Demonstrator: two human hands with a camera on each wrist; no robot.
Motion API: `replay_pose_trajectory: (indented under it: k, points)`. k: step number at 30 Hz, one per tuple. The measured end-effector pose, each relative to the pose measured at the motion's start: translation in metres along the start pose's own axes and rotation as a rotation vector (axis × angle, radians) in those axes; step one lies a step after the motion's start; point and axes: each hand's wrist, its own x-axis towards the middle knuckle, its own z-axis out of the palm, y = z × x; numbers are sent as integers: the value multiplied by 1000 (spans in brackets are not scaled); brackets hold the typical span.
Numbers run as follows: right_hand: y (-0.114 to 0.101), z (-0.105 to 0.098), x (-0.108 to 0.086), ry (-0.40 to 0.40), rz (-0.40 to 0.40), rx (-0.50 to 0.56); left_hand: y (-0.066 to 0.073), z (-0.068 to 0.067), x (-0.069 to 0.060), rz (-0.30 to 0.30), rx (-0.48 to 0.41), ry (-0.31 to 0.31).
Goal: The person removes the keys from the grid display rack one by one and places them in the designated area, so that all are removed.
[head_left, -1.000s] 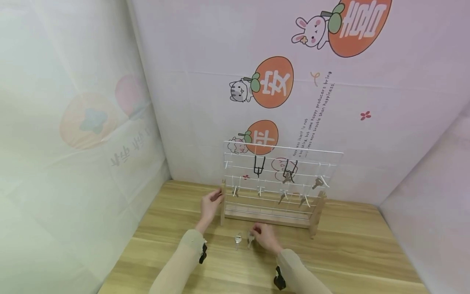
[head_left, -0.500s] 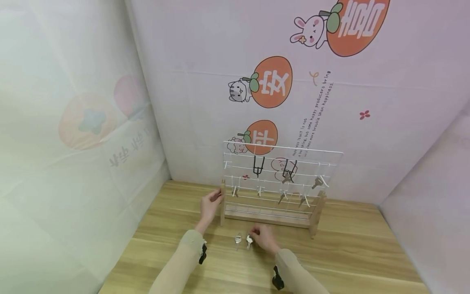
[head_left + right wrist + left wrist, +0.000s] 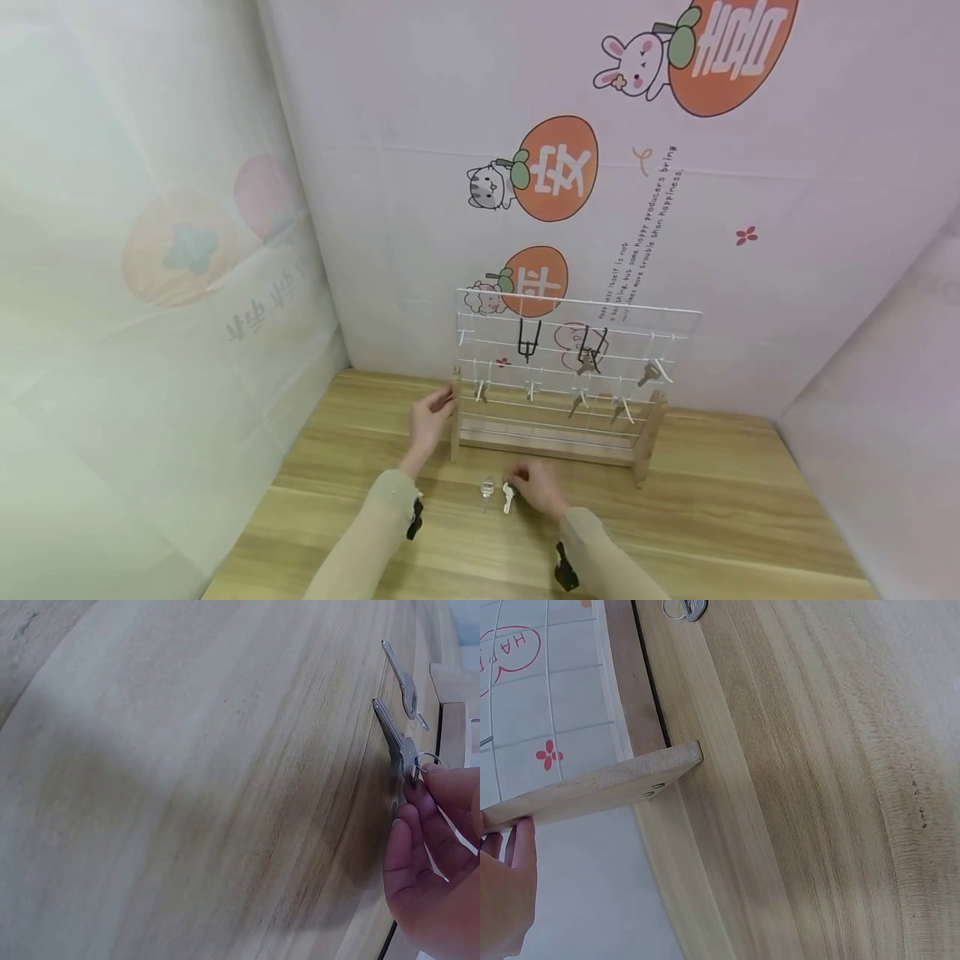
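My right hand [image 3: 542,486] pinches the small ring of a silver key [image 3: 508,497] between thumb and fingers, low over the table. In the right wrist view that key [image 3: 397,742] points away from the fingertips. A second silver key [image 3: 487,488] with a ring lies just to its left on the wood. My left hand [image 3: 429,418] grips the left wooden post [image 3: 592,787] of a white wire rack [image 3: 555,360]; some of its fingers are hidden behind the post. Several keys, such as one key [image 3: 649,372] at the right, hang from the rack's hooks.
Black hooks [image 3: 528,340] and white hooks jut forward from the wire grid. The rack's right post [image 3: 648,437] and wooden base bar [image 3: 547,445] stand on the wood-grain table [image 3: 720,508]. A printed cloth [image 3: 420,250] rises behind, with pale cloth on both sides.
The key in my right hand has turned and now shows a bright face. The right hand has shifted slightly left and down. My left hand stays on the post.
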Motion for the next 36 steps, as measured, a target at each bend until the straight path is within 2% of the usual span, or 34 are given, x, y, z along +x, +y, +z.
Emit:
replay_pose_trajectory:
  k: [6, 19, 23, 29, 36]
  points:
    - [-2, 2, 1, -26, 12, -10, 1, -1, 0, 14, 0, -2]
    - [-4, 4, 0, -1, -49, -26, 1, 0, 0, 22, 5, 12]
    - [-5, 4, 1, -1, -54, -23, 1, 1, 0, 15, -2, 10]
    - [-6, 3, 0, -16, -44, -19, 1, 1, 1, 35, 4, 14]
    - [-5, 2, -1, -29, -49, -3, 1, 1, 0, 14, -13, 11]
